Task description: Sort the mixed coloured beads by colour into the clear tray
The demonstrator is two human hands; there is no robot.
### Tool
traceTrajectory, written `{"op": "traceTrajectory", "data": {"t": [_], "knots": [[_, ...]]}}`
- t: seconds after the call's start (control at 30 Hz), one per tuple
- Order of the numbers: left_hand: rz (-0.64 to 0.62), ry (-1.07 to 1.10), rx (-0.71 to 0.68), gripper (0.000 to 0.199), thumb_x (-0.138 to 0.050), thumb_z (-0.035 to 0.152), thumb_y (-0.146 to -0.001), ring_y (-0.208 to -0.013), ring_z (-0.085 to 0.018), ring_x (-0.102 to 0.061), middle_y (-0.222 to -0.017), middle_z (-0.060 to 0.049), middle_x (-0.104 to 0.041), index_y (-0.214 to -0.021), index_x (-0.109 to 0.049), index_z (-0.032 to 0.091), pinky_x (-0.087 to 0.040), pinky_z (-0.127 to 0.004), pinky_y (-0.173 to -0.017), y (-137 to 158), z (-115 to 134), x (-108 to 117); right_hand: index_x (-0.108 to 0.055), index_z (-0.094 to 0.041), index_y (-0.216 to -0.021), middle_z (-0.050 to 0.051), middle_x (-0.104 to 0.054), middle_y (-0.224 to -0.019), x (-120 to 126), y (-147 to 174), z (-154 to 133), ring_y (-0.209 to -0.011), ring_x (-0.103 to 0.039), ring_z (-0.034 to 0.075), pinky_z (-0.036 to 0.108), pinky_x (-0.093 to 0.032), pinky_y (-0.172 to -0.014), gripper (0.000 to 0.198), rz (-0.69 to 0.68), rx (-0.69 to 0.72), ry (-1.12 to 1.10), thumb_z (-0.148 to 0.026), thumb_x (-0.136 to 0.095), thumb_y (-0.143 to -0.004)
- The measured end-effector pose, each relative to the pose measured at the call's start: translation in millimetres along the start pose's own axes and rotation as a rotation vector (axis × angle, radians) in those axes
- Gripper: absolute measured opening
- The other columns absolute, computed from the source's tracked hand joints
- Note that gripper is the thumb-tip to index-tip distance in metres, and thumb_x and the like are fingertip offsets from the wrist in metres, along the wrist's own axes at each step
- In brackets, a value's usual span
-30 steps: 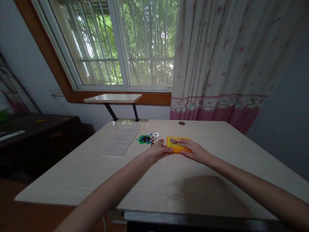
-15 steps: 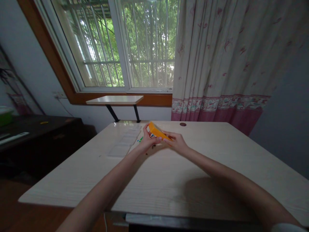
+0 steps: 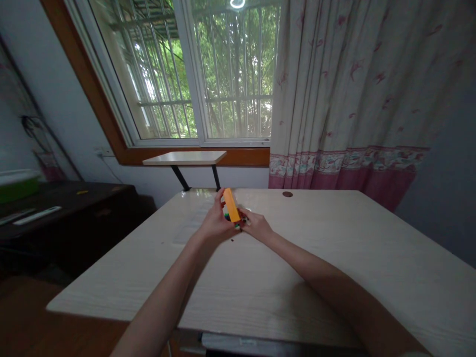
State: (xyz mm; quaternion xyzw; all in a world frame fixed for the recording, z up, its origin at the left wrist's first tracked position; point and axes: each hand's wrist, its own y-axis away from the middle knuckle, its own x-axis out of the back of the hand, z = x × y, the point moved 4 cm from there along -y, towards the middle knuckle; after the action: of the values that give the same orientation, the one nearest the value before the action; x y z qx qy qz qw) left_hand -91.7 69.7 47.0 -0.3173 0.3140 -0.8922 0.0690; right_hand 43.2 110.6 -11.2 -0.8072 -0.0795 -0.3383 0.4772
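Note:
An orange box-shaped piece (image 3: 232,205) is held tilted above the far middle of the table. My left hand (image 3: 216,221) is closed around its left side, with the thumb beneath. At its lower right, my right hand (image 3: 257,225) has its fingers curled in, close to small red, green and dark bits (image 3: 242,219). Whether those bits are attached to the orange piece or loose cannot be made out. One tiny dark bit (image 3: 232,240) lies on the table just below my hands. A clear, flat tray (image 3: 188,230) rests to the left, partly behind my left forearm.
The pale wooden table (image 3: 334,258) spreads under my arms. A small raised shelf (image 3: 186,158) on black legs stands at the back left, below the window. A dark side table (image 3: 107,203) on the left bears a green container (image 3: 18,187). A curtain (image 3: 342,124) hangs behind.
The orange piece has turned from a slant towards upright. My right hand has shifted left to its lower right side. The camera view has swung slightly left.

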Motion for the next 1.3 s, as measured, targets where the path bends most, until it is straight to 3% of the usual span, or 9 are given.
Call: {"op": "traceTrajectory", "data": {"t": [0.1, 0.3, 0.5, 0.67, 0.87, 1.07, 1.3], "knots": [[-0.006, -0.039, 0.000, 0.114, -0.075, 0.023, -0.045, -0.100, -0.027, -0.054, -0.110, -0.012, -0.052, -0.134, -0.004, 0.022, -0.048, -0.040, -0.078, 4, 6, 0, -0.047, -0.019, -0.119, 0.005, -0.064, -0.102, 2, 2, -1, -0.086, -0.063, 0.018, 0.028, -0.050, -0.076, 0.049, 0.008, -0.059, -0.001, -0.025, -0.058, -0.072], [0.016, -0.055, -0.008, 0.119, -0.076, 0.029, -0.045, -0.103, -0.029, -0.052, -0.119, -0.015, -0.047, -0.136, 0.000, 0.023, -0.045, -0.045, -0.082, 7, 13, 2, -0.046, -0.021, -0.117, 0.002, -0.063, -0.104, 10, 2, -2, -0.087, -0.063, 0.015, 0.025, -0.049, -0.079, 0.043, 0.048, -0.103, -0.029, -0.022, -0.053, -0.075], [-0.107, 0.122, -0.007, 0.108, -0.068, 0.027, -0.059, -0.110, -0.027, -0.049, -0.135, -0.020, -0.030, -0.135, 0.009, 0.026, -0.045, -0.043, -0.083, 1, 0, 5, -0.050, -0.025, -0.113, -0.001, -0.065, -0.099, 14, 4, 10, -0.083, -0.063, 0.015, 0.025, -0.050, -0.075, 0.039, 0.126, -0.240, -0.045, -0.019, -0.051, -0.074], [-0.161, 0.023, 0.012, 0.088, -0.060, 0.022, -0.065, -0.104, -0.026, -0.054, -0.117, -0.015, -0.053, -0.136, -0.008, 0.020, -0.045, -0.043, -0.084, 0, -11, 12, -0.052, -0.024, -0.108, 0.001, -0.066, -0.092, 20, 5, 18, -0.080, -0.063, 0.017, 0.027, -0.050, -0.072, 0.035, 0.203, -0.307, -0.082, -0.020, -0.050, -0.073], [-0.132, -0.122, -0.053, 0.067, -0.058, 0.025, -0.063, -0.104, -0.024, -0.053, -0.120, -0.010, -0.052, -0.126, -0.035, 0.017, -0.042, -0.037, -0.088, -1, -5, 17, -0.053, -0.021, -0.104, 0.001, -0.065, -0.087, 25, 7, 29, -0.077, -0.063, 0.016, 0.027, -0.049, -0.071, 0.033, 0.251, -0.383, -0.115, -0.019, -0.049, -0.072], [-0.106, -0.211, -0.088, 0.056, -0.051, 0.023, -0.068, -0.104, -0.024, -0.053, -0.118, -0.008, -0.055, -0.122, -0.041, 0.017, -0.041, -0.036, -0.089, -1, -12, 20, -0.053, -0.020, -0.099, 0.000, -0.064, -0.083, 30, 8, 42, -0.074, -0.061, 0.014, 0.025, -0.048, -0.068, 0.031, 0.336, -0.463, -0.170, -0.016, -0.047, -0.069], [-0.131, -0.215, -0.103, 0.057, -0.049, 0.019, -0.067, -0.108, -0.024, -0.050, -0.122, -0.007, -0.052, -0.123, -0.041, 0.018, -0.039, -0.038, -0.092, -1, -13, 19, -0.055, -0.020, -0.093, -0.001, -0.062, -0.075, 38, 10, 47, -0.066, -0.058, 0.014, 0.024, -0.046, -0.063, 0.028, 0.407, -0.551, -0.174, -0.017, -0.047, -0.066]]}}
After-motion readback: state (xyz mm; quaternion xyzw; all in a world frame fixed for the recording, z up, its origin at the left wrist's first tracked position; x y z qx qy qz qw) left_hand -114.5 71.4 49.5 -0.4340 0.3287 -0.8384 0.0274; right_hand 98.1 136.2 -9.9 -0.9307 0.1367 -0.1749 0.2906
